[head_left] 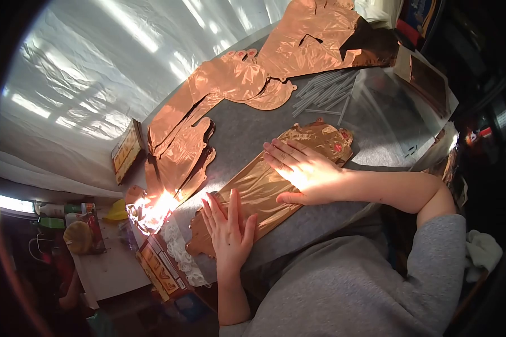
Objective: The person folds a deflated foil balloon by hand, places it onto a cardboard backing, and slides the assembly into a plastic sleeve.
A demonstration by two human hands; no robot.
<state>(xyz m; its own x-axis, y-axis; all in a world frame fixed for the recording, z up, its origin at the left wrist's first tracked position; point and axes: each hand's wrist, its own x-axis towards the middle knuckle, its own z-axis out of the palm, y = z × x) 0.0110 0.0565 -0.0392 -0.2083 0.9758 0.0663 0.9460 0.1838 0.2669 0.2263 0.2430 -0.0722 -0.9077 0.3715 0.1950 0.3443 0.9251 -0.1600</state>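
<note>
A flat, uninflated copper-coloured foil balloon [253,194] lies slantwise on the grey table in front of me. My right hand [309,171] rests palm down on its upper part, fingers stretched out. Over its lower left end lies my left hand [227,230], fingers spread and pressed flat. Wrinkles run along the foil between the two hands. Small red marks show at the balloon's top right end. Parts of the foil under both palms are hidden.
More flat foil balloons [230,78] curve around the table's far and left edges. Thin grey straws [326,92] lie behind my right hand, beside a clear plastic bag [388,106]. White ribbon-like material [180,253] and a printed packet [160,267] sit at the left edge.
</note>
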